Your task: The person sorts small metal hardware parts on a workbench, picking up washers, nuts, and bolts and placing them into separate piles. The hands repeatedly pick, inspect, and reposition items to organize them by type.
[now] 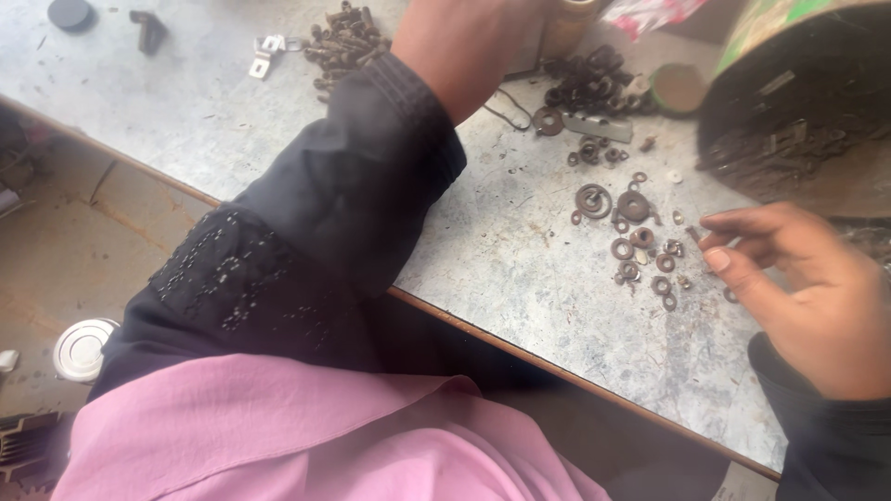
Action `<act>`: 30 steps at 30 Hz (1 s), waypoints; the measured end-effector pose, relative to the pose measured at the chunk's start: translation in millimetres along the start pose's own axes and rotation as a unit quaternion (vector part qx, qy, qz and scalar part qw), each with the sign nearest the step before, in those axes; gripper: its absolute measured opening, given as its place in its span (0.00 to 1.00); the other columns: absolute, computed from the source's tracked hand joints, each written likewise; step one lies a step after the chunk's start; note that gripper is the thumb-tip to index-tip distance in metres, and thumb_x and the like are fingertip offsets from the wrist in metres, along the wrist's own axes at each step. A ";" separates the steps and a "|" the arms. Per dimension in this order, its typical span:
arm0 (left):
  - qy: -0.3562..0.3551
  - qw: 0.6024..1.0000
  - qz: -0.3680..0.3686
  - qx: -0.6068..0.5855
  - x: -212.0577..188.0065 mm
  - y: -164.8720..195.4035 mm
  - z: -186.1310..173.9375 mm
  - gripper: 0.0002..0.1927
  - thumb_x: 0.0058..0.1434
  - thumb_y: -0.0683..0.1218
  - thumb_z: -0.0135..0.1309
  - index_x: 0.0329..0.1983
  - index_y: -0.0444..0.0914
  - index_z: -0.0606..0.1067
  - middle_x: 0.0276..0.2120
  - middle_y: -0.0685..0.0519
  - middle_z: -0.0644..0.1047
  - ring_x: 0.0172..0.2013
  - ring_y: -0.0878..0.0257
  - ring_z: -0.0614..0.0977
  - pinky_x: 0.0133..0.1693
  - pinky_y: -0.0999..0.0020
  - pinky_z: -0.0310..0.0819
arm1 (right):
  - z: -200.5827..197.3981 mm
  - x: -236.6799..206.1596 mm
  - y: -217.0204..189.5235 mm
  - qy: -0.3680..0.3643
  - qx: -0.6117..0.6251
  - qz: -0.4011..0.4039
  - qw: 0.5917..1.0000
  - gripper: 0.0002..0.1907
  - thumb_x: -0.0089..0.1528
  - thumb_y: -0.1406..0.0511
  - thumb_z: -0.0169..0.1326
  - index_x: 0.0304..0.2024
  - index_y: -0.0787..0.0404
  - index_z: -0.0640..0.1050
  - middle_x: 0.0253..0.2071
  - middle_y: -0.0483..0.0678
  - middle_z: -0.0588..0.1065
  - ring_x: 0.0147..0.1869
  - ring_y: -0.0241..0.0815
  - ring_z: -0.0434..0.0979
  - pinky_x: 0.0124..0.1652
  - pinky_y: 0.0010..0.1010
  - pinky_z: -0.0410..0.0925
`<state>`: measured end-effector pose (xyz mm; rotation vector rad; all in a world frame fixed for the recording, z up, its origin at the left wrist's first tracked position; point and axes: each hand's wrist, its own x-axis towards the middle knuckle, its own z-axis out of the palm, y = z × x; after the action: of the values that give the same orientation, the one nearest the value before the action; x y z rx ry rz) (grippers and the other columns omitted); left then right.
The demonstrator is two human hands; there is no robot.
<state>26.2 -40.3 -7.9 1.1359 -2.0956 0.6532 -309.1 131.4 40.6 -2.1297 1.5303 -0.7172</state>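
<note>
My left hand (464,46) reaches far across the grey worktable (501,269). Its black sleeve covers the forearm. The fingers are cut off at the top edge, next to a brown cylindrical tin (566,23). My right hand (807,288) hovers at the right with thumb and forefinger apart. Their tips are just beside a scatter of rusty washers (640,246) and a tiny part near the forefinger. Nothing shows between the fingers.
A pile of rusty bolts (343,42) and a metal bracket (264,54) lie at the back. Dark rings (589,83) are heaped near a round lid (677,88). A large round container (798,121) of rusty hardware stands at the right. A round tin (82,348) sits on the floor.
</note>
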 end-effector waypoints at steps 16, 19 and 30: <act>-0.263 0.947 -0.025 -0.181 -15.9 8.3 -23.4 0.05 0.57 0.42 0.62 0.36 0.38 0.84 0.33 0.44 0.82 0.35 0.50 0.84 0.40 0.55 0.79 | 3.1 4.3 4.5 -0.014 -0.006 -0.014 1.000 0.14 0.64 0.69 0.59 0.53 0.62 0.80 0.44 0.46 0.76 0.41 0.32 0.75 0.43 0.24 0.68; -0.263 0.954 -0.023 -0.141 -19.7 7.4 -20.8 0.03 0.59 0.40 0.60 0.31 0.36 0.83 0.32 0.43 0.81 0.35 0.48 0.84 0.39 0.55 0.80 | 1.8 5.7 3.2 -0.025 -0.028 -0.025 0.999 0.14 0.63 0.69 0.59 0.52 0.63 0.79 0.45 0.46 0.77 0.42 0.33 0.76 0.45 0.25 0.69; -0.187 0.821 0.055 -0.537 -5.7 52.8 -41.5 0.05 0.67 0.43 0.60 0.43 0.37 0.80 0.37 0.51 0.83 0.35 0.64 0.84 0.38 0.68 0.82 | 9.9 5.3 -4.8 -0.049 0.118 0.002 0.992 0.21 0.60 0.72 0.58 0.57 0.62 0.75 0.51 0.44 0.77 0.45 0.31 0.76 0.46 0.23 0.71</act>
<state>-4.0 17.6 9.2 0.4743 -2.2825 -0.7496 -298.0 128.2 36.6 -1.9571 1.3275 -0.7406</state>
